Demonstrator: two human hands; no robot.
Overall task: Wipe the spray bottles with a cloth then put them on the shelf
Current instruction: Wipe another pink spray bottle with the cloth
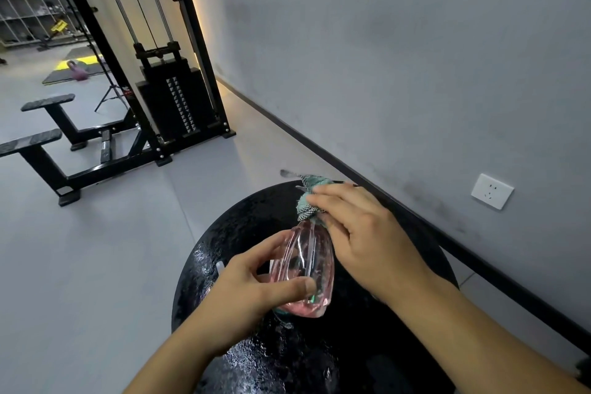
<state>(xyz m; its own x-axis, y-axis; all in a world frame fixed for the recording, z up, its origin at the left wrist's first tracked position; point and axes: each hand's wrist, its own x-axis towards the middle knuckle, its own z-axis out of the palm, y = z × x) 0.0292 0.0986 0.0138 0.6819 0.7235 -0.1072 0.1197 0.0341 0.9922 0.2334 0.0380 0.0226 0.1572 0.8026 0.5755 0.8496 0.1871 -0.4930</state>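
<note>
My left hand (252,285) has thumb & fingers curled round the lower body of the pink see-through spray bottle (305,269), holding it tilted just above the round black table (204,265) w/ its top end pointing away from me, so that end's free to clean. My right hand (361,233) pinches the teal checked cloth (308,200) bunched over the bottle's top, prob. covering the nozzle, which I can't see. So wiping's mid-way I'd judge, bottle not shelved yet; gym cable machine (169,99) stands well off by the wall.
</note>
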